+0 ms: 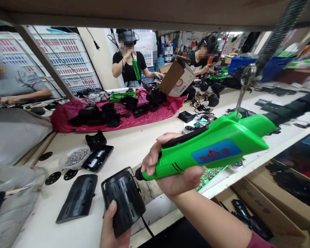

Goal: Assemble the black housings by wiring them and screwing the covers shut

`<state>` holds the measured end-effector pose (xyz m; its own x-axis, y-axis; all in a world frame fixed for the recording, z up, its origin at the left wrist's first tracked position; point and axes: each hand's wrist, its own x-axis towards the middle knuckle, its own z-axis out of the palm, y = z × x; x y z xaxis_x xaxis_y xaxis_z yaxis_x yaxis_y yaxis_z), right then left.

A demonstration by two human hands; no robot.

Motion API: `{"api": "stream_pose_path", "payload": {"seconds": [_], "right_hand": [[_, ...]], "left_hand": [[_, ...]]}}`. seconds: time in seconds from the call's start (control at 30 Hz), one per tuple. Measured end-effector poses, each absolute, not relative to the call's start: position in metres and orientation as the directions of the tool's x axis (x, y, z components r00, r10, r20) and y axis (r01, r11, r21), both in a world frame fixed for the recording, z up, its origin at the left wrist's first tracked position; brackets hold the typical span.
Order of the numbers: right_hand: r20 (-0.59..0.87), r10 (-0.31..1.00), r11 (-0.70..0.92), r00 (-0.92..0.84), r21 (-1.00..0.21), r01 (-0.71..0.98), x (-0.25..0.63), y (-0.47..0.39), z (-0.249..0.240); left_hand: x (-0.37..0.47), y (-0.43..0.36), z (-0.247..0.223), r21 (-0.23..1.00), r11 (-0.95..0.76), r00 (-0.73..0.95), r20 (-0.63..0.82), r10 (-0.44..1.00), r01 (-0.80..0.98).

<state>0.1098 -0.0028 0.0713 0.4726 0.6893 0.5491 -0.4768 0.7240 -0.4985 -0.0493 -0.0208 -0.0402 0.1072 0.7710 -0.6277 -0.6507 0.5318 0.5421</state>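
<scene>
My right hand [170,168] is wrapped round a green electric screwdriver [212,151], which hangs from a metal hook and points down to the left. Its dark tip meets the upper right edge of a black slotted housing [125,199]. My left hand [113,224] holds that housing from below, thumb on its front face. A black cable runs from the housing's lower right. Left of it on the table lie a curved black cover [77,198], black discs [53,178], a bowl of small screws [77,156] and an open black shell [97,157].
Pink plastic sheeting [119,120] with black parts lies across the table [64,139]. Several people work beyond and at the left. Cardboard boxes [263,206] stand below the table edge at the right. An overhead shelf [144,15] spans the top.
</scene>
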Motion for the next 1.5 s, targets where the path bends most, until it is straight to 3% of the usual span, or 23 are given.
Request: {"api": "stream_pose_path", "payload": {"seconds": [0.4,0.6,0.77,0.9,0.97,1.03,1.1,1.17,1.2,1.27,1.37,1.43,1.5], "right_hand": [[0.552,0.741,0.667,0.383,-0.538,-0.515,0.097,0.000,0.058],[0.529,0.729,0.682,0.433,-0.520,-0.513,0.090,0.004,0.060],[0.513,0.667,0.738,0.541,-0.553,-0.387,0.107,0.001,0.063],[0.489,0.692,0.692,0.530,-0.658,-0.297,0.131,0.005,0.051],[0.464,0.739,0.609,0.488,-0.770,-0.189,0.139,0.008,0.045],[0.489,0.734,0.521,0.472,-0.851,0.073,0.141,0.005,0.043],[0.625,0.644,0.493,0.442,-0.780,0.385,0.136,-0.005,0.040],[0.749,0.594,0.509,0.295,-0.634,0.582,0.125,-0.020,0.033],[0.733,0.659,0.501,0.167,-0.594,0.629,0.118,-0.027,0.027],[0.480,0.878,0.369,-0.003,-0.671,0.644,0.104,-0.039,0.013],[0.076,0.996,0.095,-0.056,-0.807,0.583,0.087,-0.045,-0.006],[-0.031,0.998,0.004,-0.054,-0.832,0.554,0.079,-0.045,-0.012],[-0.020,0.999,0.008,-0.045,-0.832,0.555,0.072,-0.045,-0.012]], "left_hand": [[-0.052,-0.020,-0.041,0.491,0.537,0.189,-0.592,0.784,-0.686],[-0.060,-0.020,-0.049,0.451,0.517,0.246,-0.532,0.810,-0.728],[-0.069,-0.021,-0.054,0.409,0.516,0.311,-0.469,0.827,-0.753],[-0.064,-0.022,-0.056,0.400,0.476,0.266,-0.477,0.838,-0.783],[-0.057,-0.022,-0.057,0.409,0.459,0.213,-0.518,0.828,-0.789],[-0.052,-0.022,-0.056,0.404,0.441,0.165,-0.558,0.813,-0.801],[-0.049,-0.022,-0.053,0.387,0.416,0.140,-0.571,0.809,-0.823],[-0.048,-0.024,-0.050,0.366,0.397,0.142,-0.559,0.817,-0.842],[-0.048,-0.026,-0.050,0.355,0.399,0.159,-0.547,0.822,-0.845],[-0.046,-0.030,-0.050,0.315,0.441,0.234,-0.524,0.819,-0.841],[-0.042,-0.035,-0.054,0.238,0.491,0.343,-0.472,0.813,-0.838],[-0.041,-0.035,-0.058,0.202,0.467,0.342,-0.450,0.825,-0.861],[-0.040,-0.033,-0.061,0.165,0.461,0.341,-0.471,0.814,-0.872]]}}
